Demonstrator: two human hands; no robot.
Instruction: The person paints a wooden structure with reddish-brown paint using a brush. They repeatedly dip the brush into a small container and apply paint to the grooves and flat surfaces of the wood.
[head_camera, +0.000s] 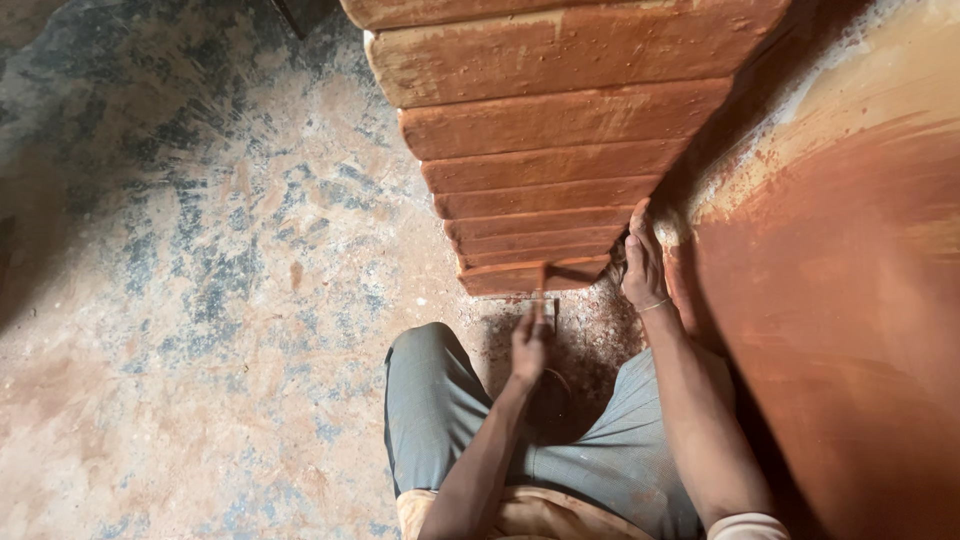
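Large rust-brown curved surface (850, 300) at right, stack of reddish stepped wooden slats (545, 150) above the dusty floor (180, 300), right hand (643, 265) flat against the stack's lower right edge, left hand (528, 345) in a closed grip on what looks like a small brush (541, 290) at the lowest slat.

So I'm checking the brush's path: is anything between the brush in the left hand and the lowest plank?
Nothing visible: the brush in the left hand already meets the lowest plank.
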